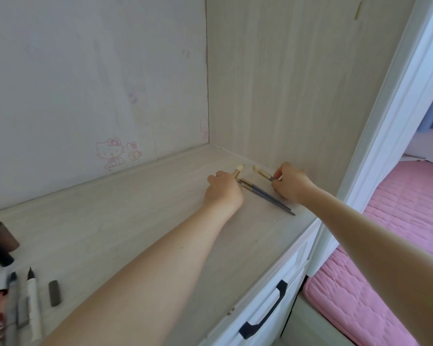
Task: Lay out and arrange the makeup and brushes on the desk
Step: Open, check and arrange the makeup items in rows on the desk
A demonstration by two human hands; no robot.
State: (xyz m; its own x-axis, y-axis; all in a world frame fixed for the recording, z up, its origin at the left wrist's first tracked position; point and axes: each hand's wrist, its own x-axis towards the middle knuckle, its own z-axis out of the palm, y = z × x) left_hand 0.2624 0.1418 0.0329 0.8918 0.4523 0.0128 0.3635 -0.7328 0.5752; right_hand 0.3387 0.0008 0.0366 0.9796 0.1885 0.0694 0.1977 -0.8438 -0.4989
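Step in hand: lining up the brushes at the far right corner of the counter (135, 208), close to the side panel (285, 96).

Left hand (223, 189): fingers were curled round the stem of a round-tipped brush (240, 169), its pale head sticking out past the knuckles toward the back wall. I could not tell whether the hand rested on the counter or hung just above it.

Right hand (289, 184): thumb and fingers pinched the handle of a flatter brush (261, 173), head pointing back and left.

Two blue-handled brushes (268, 196) lay on the counter between my hands, side by side, heads by the left hand, handle ends toward the front edge.

The pens and tubes (30, 295), a brown cylinder (1, 236) and a small dark cap (54, 292) lay well apart, at the left front of the counter.

Judgement: arranging partly done. The next move likely called for setting both held brushes down parallel to the lying pair, heads at the same end, and letting go gently, since thin round handles would roll.
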